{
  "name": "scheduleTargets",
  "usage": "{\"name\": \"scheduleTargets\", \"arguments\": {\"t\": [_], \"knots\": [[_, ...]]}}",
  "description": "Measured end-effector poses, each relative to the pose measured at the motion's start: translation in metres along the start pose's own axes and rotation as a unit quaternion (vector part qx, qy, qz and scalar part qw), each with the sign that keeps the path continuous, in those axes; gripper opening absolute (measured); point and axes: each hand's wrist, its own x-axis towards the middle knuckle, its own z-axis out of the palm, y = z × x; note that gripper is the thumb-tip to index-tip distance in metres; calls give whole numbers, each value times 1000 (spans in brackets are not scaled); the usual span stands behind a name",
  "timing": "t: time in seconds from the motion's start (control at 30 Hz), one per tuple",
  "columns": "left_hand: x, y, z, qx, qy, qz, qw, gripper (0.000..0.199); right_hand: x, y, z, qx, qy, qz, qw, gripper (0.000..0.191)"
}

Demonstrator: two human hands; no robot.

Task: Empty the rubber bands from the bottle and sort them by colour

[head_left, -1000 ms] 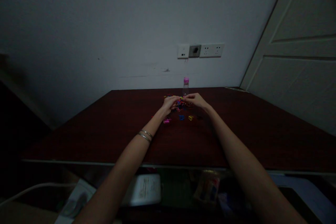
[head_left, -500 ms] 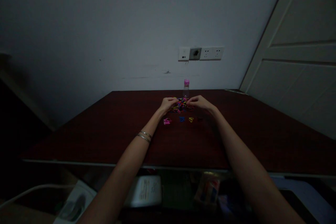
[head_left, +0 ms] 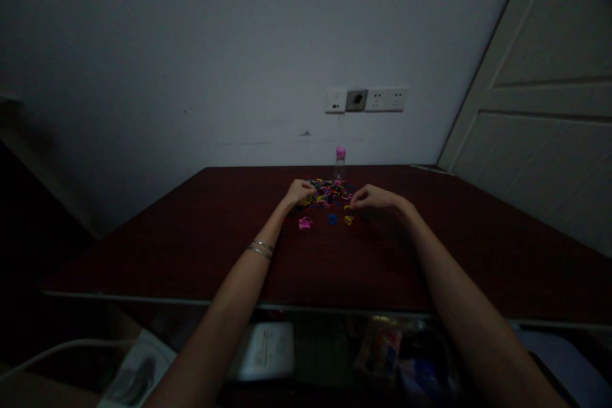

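A loose pile of small, many-coloured rubber bands lies on the dark red-brown table. At its left edge, my left hand has its fingers pressed together; whether a band is in them is too small to tell. My right hand is to the right of the pile, thumb and finger pinched on a yellow rubber band. Nearer me lie small sorted groups: pink bands, blue bands and yellow bands. A dark group by my right hand is barely visible.
A clear bottle with a pink cap stands behind the pile, near the wall with its sockets. Below the table edge, an open shelf holds a white box and packets. A door is at the right.
My right hand has drawn back from the pile, toward me and to the right, with a yellow rubber band. The left hand has shifted slightly left, and more of the pile shows.
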Motion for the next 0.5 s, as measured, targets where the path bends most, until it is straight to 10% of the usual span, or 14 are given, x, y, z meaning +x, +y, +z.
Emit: {"name": "scheduleTargets", "arguments": {"t": [0.2,0.5], "knots": [[6,-12,-5,189,-52,40,980,12,1,1,2,-30,-37,10,999,18],[6,-13,-14,206,-111,42,971,11,1,4,1,-50,28,23,998,21]]}}
